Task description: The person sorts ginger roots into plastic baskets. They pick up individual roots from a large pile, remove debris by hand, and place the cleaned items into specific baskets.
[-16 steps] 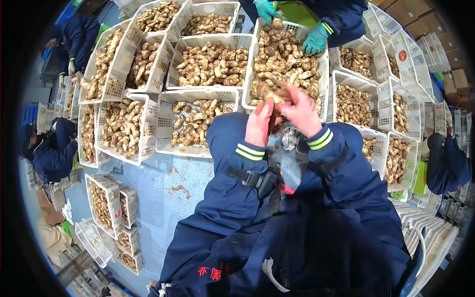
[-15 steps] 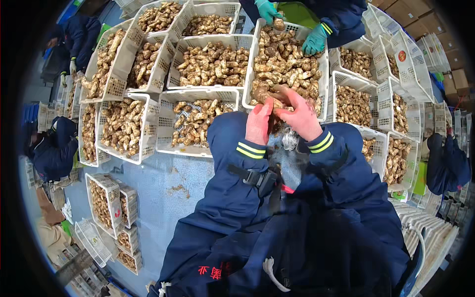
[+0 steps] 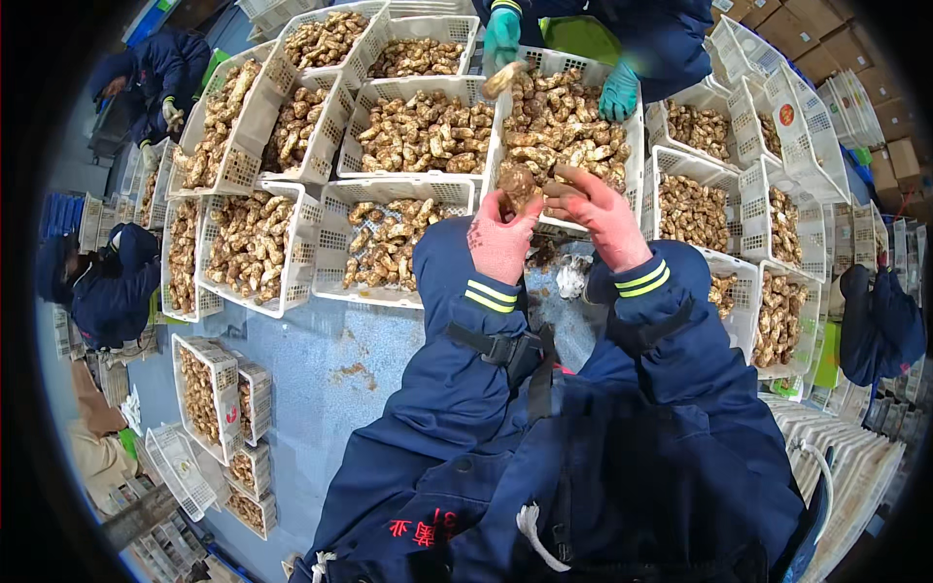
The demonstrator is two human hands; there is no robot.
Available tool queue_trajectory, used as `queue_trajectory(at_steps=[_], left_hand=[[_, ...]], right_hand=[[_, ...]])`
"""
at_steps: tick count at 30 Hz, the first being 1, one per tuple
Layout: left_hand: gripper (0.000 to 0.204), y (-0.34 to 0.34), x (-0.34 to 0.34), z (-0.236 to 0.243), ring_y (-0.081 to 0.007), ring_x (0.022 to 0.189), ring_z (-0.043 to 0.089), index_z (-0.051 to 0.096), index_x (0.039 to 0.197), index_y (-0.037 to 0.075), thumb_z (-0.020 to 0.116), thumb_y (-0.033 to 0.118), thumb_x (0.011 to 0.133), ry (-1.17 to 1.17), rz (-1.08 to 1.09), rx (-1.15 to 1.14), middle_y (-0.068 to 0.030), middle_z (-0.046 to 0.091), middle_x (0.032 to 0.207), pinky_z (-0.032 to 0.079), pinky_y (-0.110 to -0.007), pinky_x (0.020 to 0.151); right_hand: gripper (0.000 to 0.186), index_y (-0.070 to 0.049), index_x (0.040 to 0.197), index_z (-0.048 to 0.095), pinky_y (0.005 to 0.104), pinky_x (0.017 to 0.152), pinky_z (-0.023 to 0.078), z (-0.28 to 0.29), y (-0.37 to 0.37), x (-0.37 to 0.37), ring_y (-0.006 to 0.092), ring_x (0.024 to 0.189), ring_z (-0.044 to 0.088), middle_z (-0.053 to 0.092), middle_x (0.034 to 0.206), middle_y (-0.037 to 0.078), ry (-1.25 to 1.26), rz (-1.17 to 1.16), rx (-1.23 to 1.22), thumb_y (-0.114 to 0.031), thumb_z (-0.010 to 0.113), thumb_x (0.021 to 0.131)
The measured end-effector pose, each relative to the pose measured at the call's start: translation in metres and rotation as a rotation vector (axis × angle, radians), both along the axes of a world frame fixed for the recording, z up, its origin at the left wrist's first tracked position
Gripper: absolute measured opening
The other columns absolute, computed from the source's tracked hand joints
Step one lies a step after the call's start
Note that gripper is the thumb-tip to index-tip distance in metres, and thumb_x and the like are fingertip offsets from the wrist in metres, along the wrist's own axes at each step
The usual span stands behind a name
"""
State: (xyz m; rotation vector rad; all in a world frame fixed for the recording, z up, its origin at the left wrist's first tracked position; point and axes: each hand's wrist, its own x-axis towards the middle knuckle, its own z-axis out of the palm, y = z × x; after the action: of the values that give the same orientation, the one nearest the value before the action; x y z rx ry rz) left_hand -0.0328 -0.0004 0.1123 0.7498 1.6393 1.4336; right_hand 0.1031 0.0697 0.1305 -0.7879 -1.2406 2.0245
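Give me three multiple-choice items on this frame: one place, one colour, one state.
1. Where is the brown knobbly root piece?
A. on the blue floor
B. between both hands, at the near rim of the white slatted plastic crate
C. in a cardboard box

2. Colour of the co-worker's gloves?
A. teal
B. yellow
C. black

3. State of the left hand and right hand?
A. both empty
B. both gripping the piece
C. only right gripping

Answers: B, it sits between the hands at the rim; A, teal shows opposite; B, fingers of both close on it.
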Motion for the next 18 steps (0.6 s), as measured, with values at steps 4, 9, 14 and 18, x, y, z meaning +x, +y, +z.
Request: queue_trajectory(at_steps=[4,9,14,18], left_hand=[[0.054,0.004,0.02,-0.012,-0.0269,0.092,0.051,0.045,0.111,-0.001,0.068,0.014,0.064,0.753,0.098,0.041,-0.0169,0.05,0.099,0.044,-0.032,0.076],[0.046,-0.003,0.008,-0.003,-0.0128,0.075,0.054,0.045,0.11,-0.004,0.065,0.014,0.072,0.101,-0.019,0.085,-0.009,0.053,0.093,0.045,-0.023,0.066],[0.031,-0.009,-0.017,-0.029,-0.0122,0.074,0.056,0.048,0.108,-0.001,0.053,0.02,0.085,-0.573,0.025,0.174,-0.0071,0.058,0.089,0.045,-0.022,0.063],[0.026,-0.007,-0.019,-0.042,-0.0145,0.071,0.057,0.048,0.105,-0.001,0.052,0.015,0.085,-0.816,0.029,0.141,-0.0085,0.058,0.088,0.048,-0.025,0.059]], right_hand=[[0.063,0.002,0.13,0.027,0.0258,0.087,0.038,-0.007,-0.008,-0.022,0.0158,0.101,0.049,0.05,0.113,0.012,0.083,0.046,-0.079,-0.005,0.056,0.075],[0.048,-0.004,0.127,0.033,0.0301,0.073,0.045,-0.004,-0.005,-0.025,0.0194,0.087,0.056,0.055,0.1,0.01,0.27,0.032,-0.355,-0.001,0.047,0.081],[0.044,-0.004,0.125,0.035,0.035,0.079,0.045,-0.023,0.007,-0.012,0.0267,0.097,0.054,0.052,0.11,0.018,0.252,-0.027,-0.39,-0.004,0.046,0.082],[0.044,-0.002,0.125,0.033,0.0399,0.082,0.045,-0.023,0.008,-0.009,0.0337,0.099,0.052,0.047,0.113,0.024,0.282,-0.033,-0.445,-0.001,0.044,0.083]])
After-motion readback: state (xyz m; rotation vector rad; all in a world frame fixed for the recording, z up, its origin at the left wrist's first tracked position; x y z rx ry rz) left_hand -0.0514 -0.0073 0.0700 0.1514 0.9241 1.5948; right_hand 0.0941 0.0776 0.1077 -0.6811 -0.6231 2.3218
